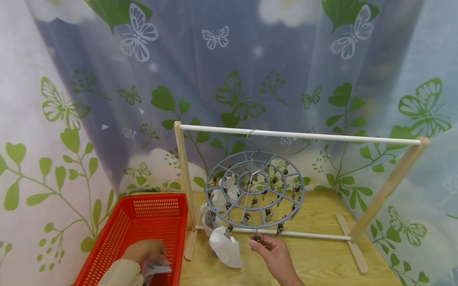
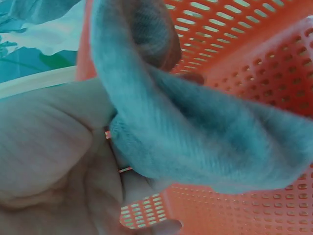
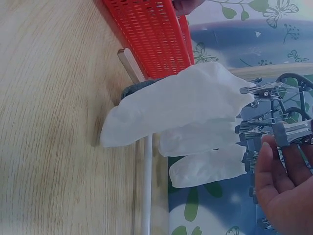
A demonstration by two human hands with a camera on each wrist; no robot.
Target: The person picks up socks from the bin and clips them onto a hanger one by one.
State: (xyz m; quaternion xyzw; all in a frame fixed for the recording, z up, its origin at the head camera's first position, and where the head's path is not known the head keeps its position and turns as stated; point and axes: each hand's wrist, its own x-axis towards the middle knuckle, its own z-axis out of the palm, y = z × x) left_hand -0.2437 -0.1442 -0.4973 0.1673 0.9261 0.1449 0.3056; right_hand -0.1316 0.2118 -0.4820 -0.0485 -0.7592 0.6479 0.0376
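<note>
My left hand (image 1: 152,251) is over the red basket and holds a grey sock (image 2: 195,132). In the left wrist view the sock hangs bunched across the fingers, hiding part of them. My right hand (image 1: 275,254) pinches a metal clip (image 1: 257,237) at the near edge of a round grey drying hanger (image 1: 257,227). In the right wrist view the same clip (image 3: 293,132) is between thumb and fingers, with no sock in it. Several white socks (image 3: 176,105) hang from clips on the hanger's left side, and a dark sock (image 3: 139,88) shows partly behind them.
The red basket (image 1: 107,238) stands left of a wooden rack with a white top bar (image 1: 322,137), from which the hanger hangs by its hook. A lower white bar (image 1: 315,235) runs just above the wooden table (image 1: 315,262). A patterned curtain (image 1: 222,59) encloses the back and sides.
</note>
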